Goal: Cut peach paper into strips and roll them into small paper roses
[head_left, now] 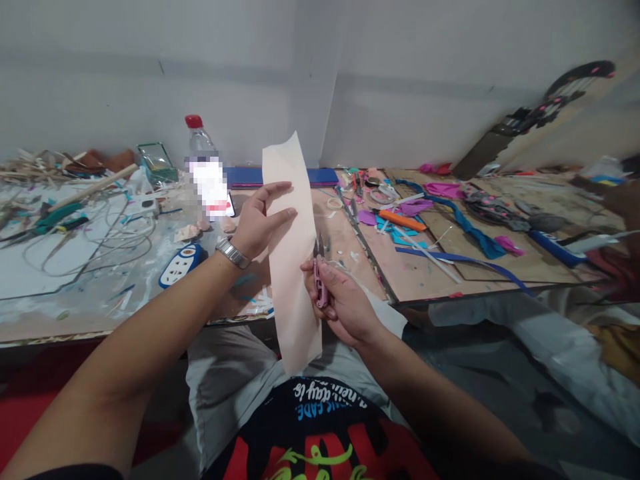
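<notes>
**A:** Black printed shirt (320, 440) fills the bottom edge. What hangs above it?

**B:** 1 long cream strip (293, 287), held over the lap in front of the table (425, 267). Its long axis stands nearly upright, and its top reaches as high as the bottle (203, 167).

**A:** And the 2 hands?

**B:** Up high, the left hand (257, 223) pinches the strip's left edge. Lower and closer to us, the right hand (345, 310) is clenched around pink snips (319, 283) at the right edge, blades pointing up.
</notes>
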### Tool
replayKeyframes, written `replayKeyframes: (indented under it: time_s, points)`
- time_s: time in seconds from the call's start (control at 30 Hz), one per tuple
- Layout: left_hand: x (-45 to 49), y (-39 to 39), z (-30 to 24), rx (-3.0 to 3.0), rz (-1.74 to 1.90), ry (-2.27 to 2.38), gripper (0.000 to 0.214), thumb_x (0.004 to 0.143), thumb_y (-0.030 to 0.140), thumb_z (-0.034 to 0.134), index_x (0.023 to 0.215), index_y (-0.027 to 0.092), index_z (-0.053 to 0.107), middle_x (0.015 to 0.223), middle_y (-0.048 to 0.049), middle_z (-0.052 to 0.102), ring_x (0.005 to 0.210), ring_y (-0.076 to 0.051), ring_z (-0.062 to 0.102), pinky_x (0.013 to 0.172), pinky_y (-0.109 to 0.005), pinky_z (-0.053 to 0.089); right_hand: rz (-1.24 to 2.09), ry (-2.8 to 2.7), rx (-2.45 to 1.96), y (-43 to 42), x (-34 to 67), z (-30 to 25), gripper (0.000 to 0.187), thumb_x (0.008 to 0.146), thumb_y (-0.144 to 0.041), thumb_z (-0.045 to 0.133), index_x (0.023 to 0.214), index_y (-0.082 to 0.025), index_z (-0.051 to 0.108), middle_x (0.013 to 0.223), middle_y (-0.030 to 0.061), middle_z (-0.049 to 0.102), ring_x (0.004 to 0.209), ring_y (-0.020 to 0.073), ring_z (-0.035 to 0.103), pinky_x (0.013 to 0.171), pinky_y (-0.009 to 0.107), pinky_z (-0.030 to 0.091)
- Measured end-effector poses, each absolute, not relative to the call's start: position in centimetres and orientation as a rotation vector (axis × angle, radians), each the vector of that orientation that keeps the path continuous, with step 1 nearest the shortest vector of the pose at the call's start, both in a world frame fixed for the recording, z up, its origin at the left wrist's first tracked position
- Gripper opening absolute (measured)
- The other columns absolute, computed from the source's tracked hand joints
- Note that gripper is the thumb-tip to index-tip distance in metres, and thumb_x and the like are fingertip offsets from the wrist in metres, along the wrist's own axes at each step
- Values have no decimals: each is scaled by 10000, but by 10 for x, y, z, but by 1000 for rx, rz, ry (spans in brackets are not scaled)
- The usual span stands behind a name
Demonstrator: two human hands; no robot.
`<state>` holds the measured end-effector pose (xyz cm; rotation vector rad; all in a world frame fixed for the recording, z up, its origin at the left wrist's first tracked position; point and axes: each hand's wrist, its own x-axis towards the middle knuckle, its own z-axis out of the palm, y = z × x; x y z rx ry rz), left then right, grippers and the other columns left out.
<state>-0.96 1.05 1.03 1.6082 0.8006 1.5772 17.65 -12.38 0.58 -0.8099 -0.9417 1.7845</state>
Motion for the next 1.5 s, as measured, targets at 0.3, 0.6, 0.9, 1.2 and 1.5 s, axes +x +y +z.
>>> replayKeyframes:
  time_s: [0.3,0.6,0.9,1.2,1.5]
  points:
    - [-8,10,10,1567,1509,726,518,749,228,820,1243,207,665,1374,-96,670,1358,-269,567,1212,-466,390,1809,-929,-843,-121,178,8,477,885,-591,702,1126,-180,692,680,-55,574,384,6,283,352,164,170]
    - [-8,9,9,1577,1439,711,532,766,223,795,1274,217,638,1437,-99,624,1411,-274,518,1212,-484,393,1812,-956,-836,-120,181,5,465,858,-577,742,1083,-173,698,712,-59,567,367,-6,274,350,179,148]
    - [-7,7,9,1528,1409,705,511,759,195,785,1250,219,646,1438,-90,622,1429,-277,497,1223,-503,386,1828,-926,-829,-120,179,7,455,830,-560,776,1031,-156,710,692,-63,528,423,8,261,363,186,129]
    - [-7,7,10,1548,1415,716,511,755,197,787,1246,221,648,1438,-89,624,1428,-271,500,1233,-497,369,1840,-893,-844,-118,178,5,461,806,-569,796,1007,-163,709,660,-67,524,430,16,270,366,172,142]
    - [-7,5,13,1543,1421,695,529,752,194,800,1258,216,648,1437,-94,624,1418,-266,512,1231,-481,375,1833,-847,-876,-120,176,6,486,767,-575,828,989,-158,713,651,-64,541,429,12,277,373,172,137]
